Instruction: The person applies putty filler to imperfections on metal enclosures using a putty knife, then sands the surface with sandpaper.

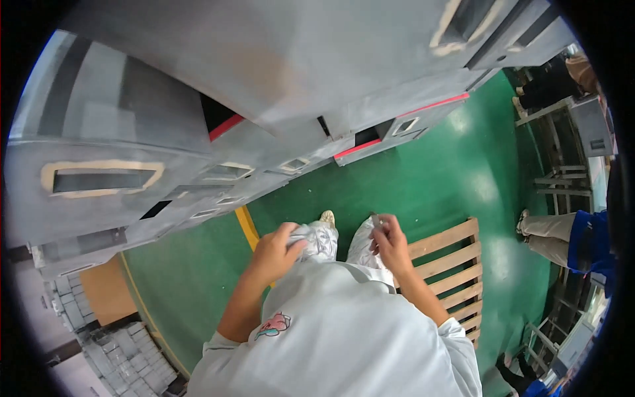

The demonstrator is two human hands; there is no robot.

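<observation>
My left hand (272, 253) is curled in front of my left thigh, its thumb pointing inward. Crinkled, shiny silvery material (316, 239) shows just beyond its fingers; whether that is only my trouser leg or something held, I cannot make out. My right hand (391, 246) is raised over my other leg, fingers bent in. A small greyish piece (378, 221) sticks out between its thumb and fingertips, too blurred to name. Ahead of me stand large grey metal cabinets (284, 53) with rectangular cut-outs, some rimmed in a cream coating. Neither hand touches them.
A slatted wooden pallet (450, 235) lies at my right on the green floor (423, 178). Yellow lines (246, 226) cross the floor. Cardboard (106, 290) and wrapped stacks (129, 357) sit at the lower left. Other people (555, 238) stand by metal frames along the right.
</observation>
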